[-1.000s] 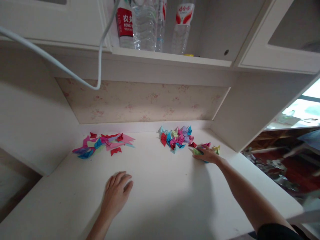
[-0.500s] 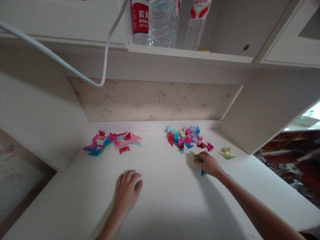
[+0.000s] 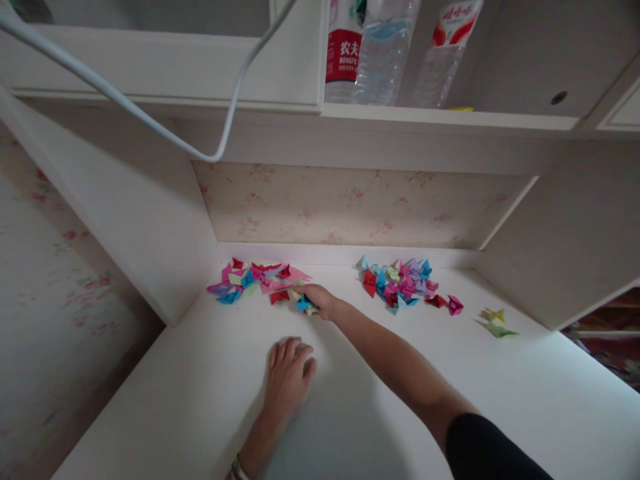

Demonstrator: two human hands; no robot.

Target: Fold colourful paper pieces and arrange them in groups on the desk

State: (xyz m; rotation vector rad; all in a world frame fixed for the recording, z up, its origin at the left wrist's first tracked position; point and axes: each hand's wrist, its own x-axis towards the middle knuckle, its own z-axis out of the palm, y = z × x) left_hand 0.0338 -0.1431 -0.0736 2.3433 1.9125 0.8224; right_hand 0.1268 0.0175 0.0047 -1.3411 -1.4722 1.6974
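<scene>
My right hand [image 3: 320,301] reaches across to the left heap of folded paper pieces [image 3: 249,277]. Its fingers are closed on a few origami pieces [image 3: 303,303], blue and yellow-green, at the heap's right edge. A red folded piece [image 3: 279,297] lies just left of them. My left hand [image 3: 290,375] rests palm down on the white tabletop, fingers loosely stretched, with nothing visible in it. Another heap of colourful origami [image 3: 400,283] sits at the back, right of centre.
A yellow folded piece [image 3: 495,315] and a green one [image 3: 500,330] lie at the far right. Overhead, plastic bottles [image 3: 385,53] stand on a shelf [image 3: 450,121]. A white cable [image 3: 150,130] hangs down at the upper left. Side panels flank the white tabletop [image 3: 425,427].
My right hand has swung left from near the right heap to the left heap, carrying origami pieces. The blue piece beneath it has left that spot. The view has turned left.
</scene>
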